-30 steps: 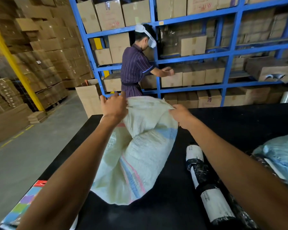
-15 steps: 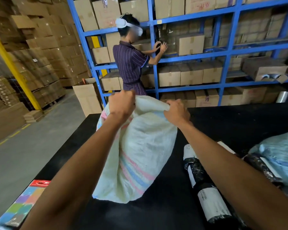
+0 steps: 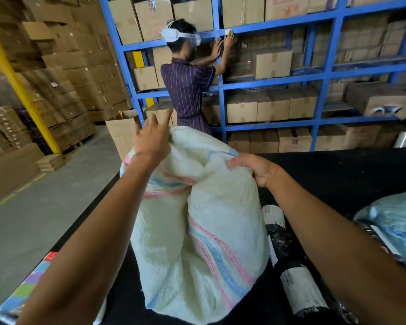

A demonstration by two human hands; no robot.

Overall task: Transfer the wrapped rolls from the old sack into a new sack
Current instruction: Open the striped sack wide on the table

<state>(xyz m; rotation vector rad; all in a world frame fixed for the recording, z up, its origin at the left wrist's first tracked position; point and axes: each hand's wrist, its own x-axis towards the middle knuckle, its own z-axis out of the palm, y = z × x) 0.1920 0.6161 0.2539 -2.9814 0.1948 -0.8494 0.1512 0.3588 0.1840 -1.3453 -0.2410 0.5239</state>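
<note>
A: We see the woven sack (image 3: 197, 231), pale with pink and blue stripes, standing bulged at the centre of the black table (image 3: 338, 174), its mouth uppermost and rumpled. Where are the hands?

B: Our right hand (image 3: 256, 168) is at about 1 o'clock from the sack's middle, at the rim; the fingers are curled and bunch the fabric edge between fingers and thumb. Our left hand (image 3: 151, 139) is at about 11 o'clock, raised above the rim, fingers spread and straight, gripping nothing. We cannot tell whether its palm touches the cloth.

A: And the rolls?

B: A wrapped roll (image 3: 293, 266), black film with white labels, lies on the table just beside the sack at 3 to 4 o'clock, partly under our right forearm. At the right edge, about 3 o'clock, a bluish sack (image 3: 394, 226) rests on the table with further dark wrapped pieces beneath it, too hidden to count.

A: Beyond the table?

B: At 7 o'clock a coloured printed sheet (image 3: 21, 294) lies on the table's near-left corner. At 12 o'clock a person in a striped shirt (image 3: 185, 90), wearing a headset, faces the blue shelving (image 3: 267, 80) with both hands on a box. Cartons fill the shelves; stacked cardboard (image 3: 63, 66) stands at 10 o'clock behind a yellow post (image 3: 21, 90).
</note>
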